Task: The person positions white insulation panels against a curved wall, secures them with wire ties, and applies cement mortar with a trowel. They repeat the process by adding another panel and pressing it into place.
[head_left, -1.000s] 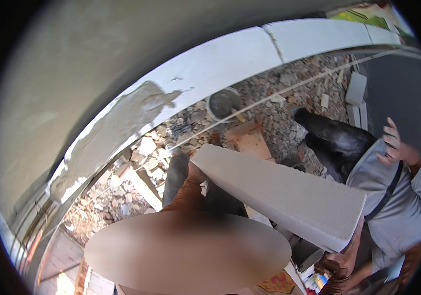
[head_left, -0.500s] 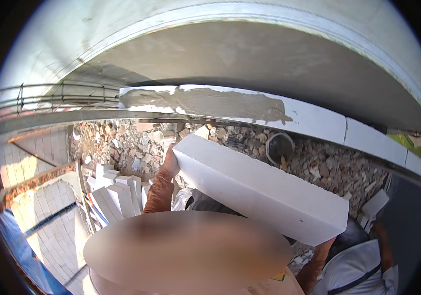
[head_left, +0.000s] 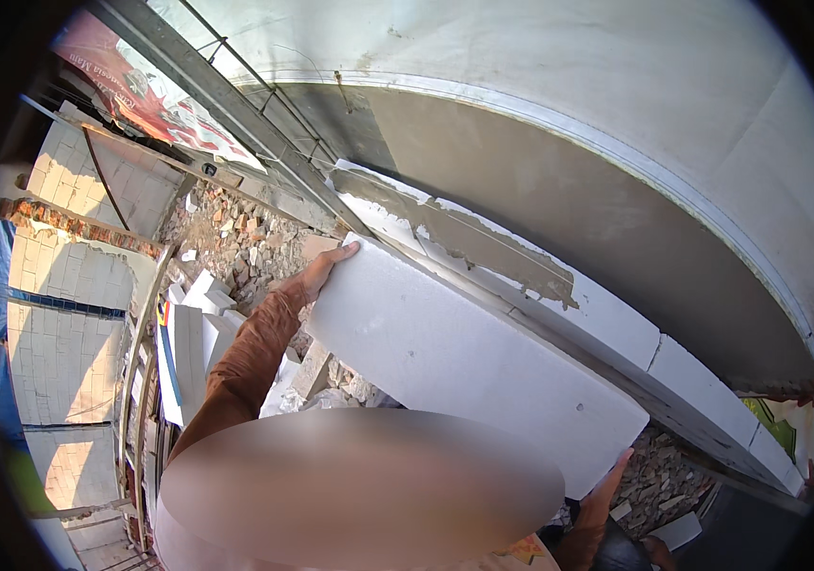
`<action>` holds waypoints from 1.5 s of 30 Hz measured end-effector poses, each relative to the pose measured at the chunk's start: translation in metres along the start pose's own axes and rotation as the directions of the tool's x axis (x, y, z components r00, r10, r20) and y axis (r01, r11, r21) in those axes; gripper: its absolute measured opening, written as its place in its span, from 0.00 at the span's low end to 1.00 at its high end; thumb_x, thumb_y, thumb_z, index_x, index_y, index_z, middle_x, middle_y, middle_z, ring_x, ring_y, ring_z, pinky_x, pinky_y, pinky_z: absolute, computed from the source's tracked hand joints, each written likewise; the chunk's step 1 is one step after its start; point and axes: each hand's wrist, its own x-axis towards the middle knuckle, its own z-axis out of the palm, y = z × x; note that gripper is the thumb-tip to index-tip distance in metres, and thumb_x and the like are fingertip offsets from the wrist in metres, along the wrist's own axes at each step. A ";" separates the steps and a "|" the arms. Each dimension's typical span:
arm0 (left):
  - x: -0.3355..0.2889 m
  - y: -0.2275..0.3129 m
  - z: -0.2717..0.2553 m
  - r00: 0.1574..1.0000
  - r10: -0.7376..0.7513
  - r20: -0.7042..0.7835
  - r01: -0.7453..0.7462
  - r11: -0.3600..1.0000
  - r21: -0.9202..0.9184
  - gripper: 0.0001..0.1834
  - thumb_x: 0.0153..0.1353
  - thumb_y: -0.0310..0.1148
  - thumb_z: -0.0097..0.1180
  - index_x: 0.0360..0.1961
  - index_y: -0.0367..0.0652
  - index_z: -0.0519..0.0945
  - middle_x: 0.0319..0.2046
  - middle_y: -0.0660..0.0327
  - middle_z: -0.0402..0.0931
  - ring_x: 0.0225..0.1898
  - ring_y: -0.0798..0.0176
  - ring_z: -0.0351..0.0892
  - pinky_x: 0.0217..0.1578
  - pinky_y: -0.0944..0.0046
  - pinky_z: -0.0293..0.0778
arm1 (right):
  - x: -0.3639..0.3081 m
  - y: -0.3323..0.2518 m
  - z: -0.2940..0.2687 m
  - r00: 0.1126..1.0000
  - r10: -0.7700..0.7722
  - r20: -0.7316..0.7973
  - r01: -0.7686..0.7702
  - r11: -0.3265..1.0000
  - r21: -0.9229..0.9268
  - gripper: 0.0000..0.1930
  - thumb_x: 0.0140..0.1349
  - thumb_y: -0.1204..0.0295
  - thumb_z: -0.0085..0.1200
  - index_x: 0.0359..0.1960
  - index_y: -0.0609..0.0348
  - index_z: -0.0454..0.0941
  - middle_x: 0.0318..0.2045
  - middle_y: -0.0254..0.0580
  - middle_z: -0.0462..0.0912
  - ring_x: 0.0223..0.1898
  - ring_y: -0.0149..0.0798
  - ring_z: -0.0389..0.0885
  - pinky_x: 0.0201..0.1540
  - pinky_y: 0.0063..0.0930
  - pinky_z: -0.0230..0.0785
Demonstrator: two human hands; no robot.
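I hold a large white rectangular building block (head_left: 469, 366) in front of me, tilted down to the right. My left hand (head_left: 323, 270) grips its far upper-left end, the orange-brown sleeve running back toward me. My right hand (head_left: 609, 485) holds its lower-right end from underneath. The block hangs just before a course of white blocks (head_left: 616, 324) whose top carries a strip of grey mortar (head_left: 469, 238). A blurred patch covers the lower middle of the view.
A grey rendered wall (head_left: 568, 181) rises behind the block course. Brick rubble (head_left: 235, 243) and a stack of loose white blocks (head_left: 193, 324) lie to the left. Metal scaffold rails (head_left: 140, 381) run along the left, and a block wall (head_left: 64, 324) stands beyond.
The view has swung left and up. The block now sits closer to the mortared course, and the person seated at the right a second ago is out of sight.
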 end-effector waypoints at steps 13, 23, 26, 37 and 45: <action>0.098 0.078 -0.045 0.996 -0.007 0.093 0.001 0.998 0.069 0.40 0.64 0.65 0.50 0.55 0.35 0.77 0.47 0.46 0.80 0.44 0.52 0.83 0.48 0.53 0.79 | 0.069 -0.023 0.105 1.000 0.014 0.004 -0.013 0.981 -0.193 0.41 0.62 0.54 0.60 0.67 0.73 0.61 0.58 0.58 0.72 0.58 0.51 0.73 0.61 0.40 0.66; 0.144 0.112 -0.068 0.983 0.160 0.088 -0.151 0.984 -0.099 0.40 0.61 0.66 0.54 0.55 0.37 0.77 0.49 0.45 0.79 0.47 0.50 0.80 0.51 0.53 0.75 | 0.090 -0.036 0.161 0.988 -0.147 -0.054 0.122 0.940 -0.318 0.47 0.54 0.55 0.64 0.68 0.73 0.57 0.57 0.60 0.70 0.58 0.55 0.71 0.59 0.44 0.67; 0.145 0.109 -0.076 0.978 0.193 0.076 -0.176 0.967 -0.183 0.39 0.61 0.64 0.55 0.55 0.36 0.77 0.49 0.45 0.79 0.47 0.50 0.80 0.51 0.54 0.74 | 0.095 -0.040 0.168 0.968 -0.252 -0.011 0.238 0.923 -0.302 0.46 0.51 0.59 0.64 0.69 0.71 0.56 0.57 0.60 0.69 0.58 0.54 0.70 0.59 0.44 0.67; 0.151 0.081 -0.084 0.870 0.473 -0.140 -0.485 0.765 -0.424 0.38 0.63 0.62 0.53 0.54 0.34 0.77 0.46 0.48 0.80 0.47 0.53 0.81 0.51 0.56 0.75 | 0.125 -0.051 0.135 0.888 -0.446 0.113 0.460 0.845 -0.275 0.49 0.39 0.66 0.64 0.68 0.69 0.59 0.56 0.54 0.71 0.57 0.53 0.70 0.61 0.44 0.64; 0.193 0.075 -0.076 0.768 0.528 -0.362 -0.632 0.533 -0.562 0.59 0.58 0.78 0.41 0.65 0.25 0.65 0.59 0.39 0.72 0.60 0.46 0.74 0.63 0.53 0.68 | 0.146 -0.060 0.105 0.882 -0.436 0.182 0.471 0.790 -0.393 0.44 0.33 0.74 0.68 0.61 0.64 0.69 0.53 0.46 0.75 0.56 0.50 0.72 0.63 0.43 0.60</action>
